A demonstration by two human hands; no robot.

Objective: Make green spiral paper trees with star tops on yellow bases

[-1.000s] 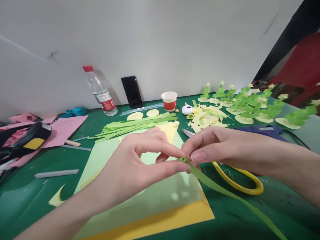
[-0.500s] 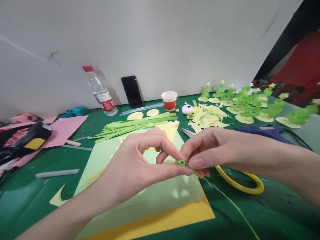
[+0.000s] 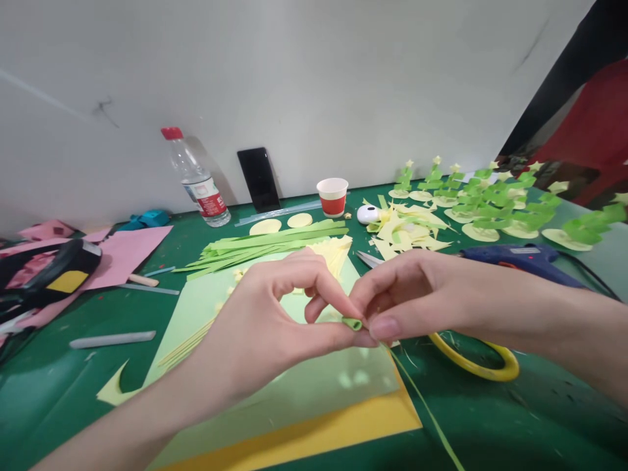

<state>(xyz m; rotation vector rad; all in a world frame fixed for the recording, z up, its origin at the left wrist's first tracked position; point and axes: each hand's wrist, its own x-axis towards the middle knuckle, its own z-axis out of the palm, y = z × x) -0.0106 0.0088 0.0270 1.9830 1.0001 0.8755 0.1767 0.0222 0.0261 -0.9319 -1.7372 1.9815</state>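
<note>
- Clock centred on the work, 12 straight ahead of the person. At centre: one green paper strip [image 3: 352, 324], its end wound into a small hollow roll above the sheets. Tail hangs loose toward 5 o'clock.
- Left hand [image 3: 272, 307], from 8: grip closed, thumb and forefinger pinching the roll.
- Right hand [image 3: 426, 297], from 3: grip closed too, thumb and fingertips meeting where the tail leaves the roll. Exact hold on the paper hidden.
- Progress, my reading: winding well begun, not finished. Roll formed; tail left unwound.
- More to the lot: flat green strips [image 3: 279, 243] piled at 11, uncoiled; two pale discs [image 3: 265, 227] just beyond, bare. At 2, a cluster of green paper stems [image 3: 527, 217] on pale bases, many star-topped; these look done.
- Under the hands: pale green sheet [image 3: 245, 405], a yellow sheet [image 3: 353, 425] showing along 6.
- Yellow-handled scissors [image 3: 483, 374] at 4, partly behind the right hand. Blue glue gun [image 3: 515, 256], by its look, at 2; pale scraps [image 3: 409, 226] at 1.
- Green counter [image 3: 53, 386]: cup [image 3: 333, 198] at 12, phone [image 3: 258, 181] and bottle [image 3: 209, 190] near 11, pink paper [image 3: 135, 255] at 10.
- Room: pale wall [image 3: 304, 85] behind; something red [image 3: 593, 124], perhaps a chair, beyond 2.
</note>
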